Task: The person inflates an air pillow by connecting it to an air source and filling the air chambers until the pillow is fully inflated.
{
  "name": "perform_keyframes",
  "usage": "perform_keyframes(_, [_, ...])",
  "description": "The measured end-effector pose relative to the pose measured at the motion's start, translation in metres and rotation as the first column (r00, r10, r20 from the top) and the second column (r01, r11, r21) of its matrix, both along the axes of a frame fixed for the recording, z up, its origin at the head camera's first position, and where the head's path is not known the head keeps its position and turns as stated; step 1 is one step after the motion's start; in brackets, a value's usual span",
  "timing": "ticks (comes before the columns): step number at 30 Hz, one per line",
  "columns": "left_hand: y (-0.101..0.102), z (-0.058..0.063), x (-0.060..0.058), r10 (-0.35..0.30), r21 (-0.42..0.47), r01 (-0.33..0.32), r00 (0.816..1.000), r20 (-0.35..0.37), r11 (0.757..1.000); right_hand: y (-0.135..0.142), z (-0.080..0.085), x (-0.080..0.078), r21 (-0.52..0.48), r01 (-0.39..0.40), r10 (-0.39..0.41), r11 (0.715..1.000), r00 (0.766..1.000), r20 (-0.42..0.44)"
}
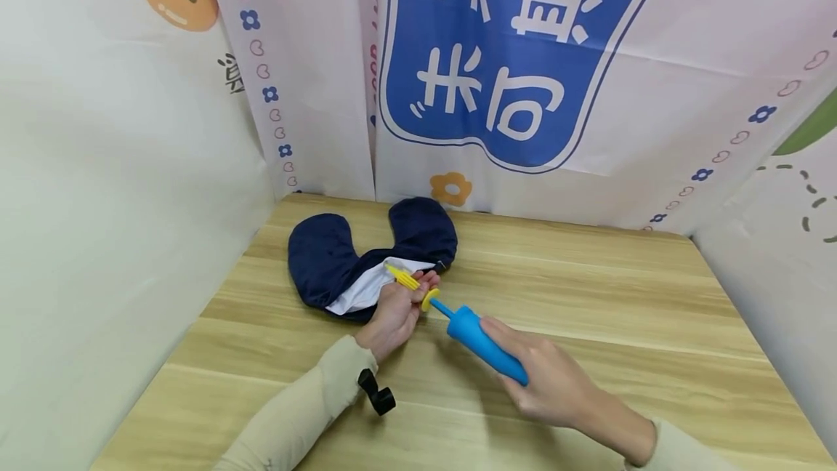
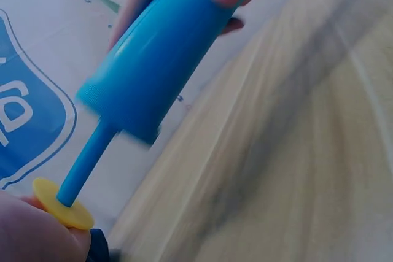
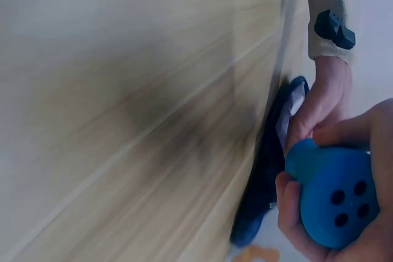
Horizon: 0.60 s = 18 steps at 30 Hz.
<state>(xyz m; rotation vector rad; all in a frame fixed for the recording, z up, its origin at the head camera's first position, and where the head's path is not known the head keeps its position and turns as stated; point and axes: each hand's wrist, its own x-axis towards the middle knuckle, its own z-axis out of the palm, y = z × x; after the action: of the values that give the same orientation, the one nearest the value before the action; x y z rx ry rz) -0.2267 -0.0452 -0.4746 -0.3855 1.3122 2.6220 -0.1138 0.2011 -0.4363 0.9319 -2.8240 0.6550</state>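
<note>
"Pump (image 1: 487,346), blue plastic, cylindrical: position?"

"Inside the right grip (image 1: 546,380), a bare hand. Its fingers are clamped round the barrel, which slants with its front end towards the left grip (image 1: 395,307)."

"State of the left grip?"

"Also a bare hand; fingers clamped on the yellow, tapered, ribbed plastic nozzle (image 1: 403,277), just ahead of the round yellow plastic disc (image 1: 429,300). A thin blue plastic rod (image 1: 442,307) runs from the disc to the barrel, between the two grips."

"Nozzle tip?"

"Beyond the left grip, pointing away from the right one, over the white cloth panel (image 1: 362,291) of the dark-blue, U-shaped fabric cushion (image 1: 360,267). Contact with the cloth: cannot tell."

"Cushion placement?"

"Lying on the pale wood-grained counter (image 1: 628,296), just beyond the left grip, both rounded lobes directed away from it."

"Right wrist view?"

"Rear end of the pump, four dark round spots on it, right grip's fingers about it. Left wrist view is blurred in part; rod and disc legible."

"Surroundings?"

"Beige cloth sleeve (image 1: 294,413) behind the left grip, small black fitting (image 1: 378,392) at its cuff. White printed sheet (image 1: 327,93) upright past the cushion, farther from both grips."
</note>
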Motion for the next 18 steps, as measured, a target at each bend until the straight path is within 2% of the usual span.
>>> perform_keyframes(5, [-0.002, 0.003, -0.005, -0.015, -0.007, 0.015, 1.0, -0.004, 1.0, 0.028, 0.014, 0.02, 0.03, 0.023, -0.024, 0.999, 0.999, 0.038])
perform_keyframes(11, [0.002, 0.003, -0.008, 0.027, 0.004, -0.027, 1.0, 0.004, 1.0, 0.041, 0.031, 0.039, 0.068, 0.056, -0.058, 0.996, 0.998, 0.024])
perform_keyframes(14, [0.008, 0.0, -0.005, 0.059, -0.008, -0.058, 0.998, 0.017, 0.998, 0.03, 0.032, 0.038, 0.066, 0.072, -0.069, 0.995, 0.997, -0.039])
perform_keyframes(18, [0.015, -0.001, 0.003, 0.093, -0.045, -0.091, 0.995, 0.026, 0.995, 0.004, 0.021, 0.023, 0.048, 0.07, -0.064, 0.996, 0.992, -0.11])
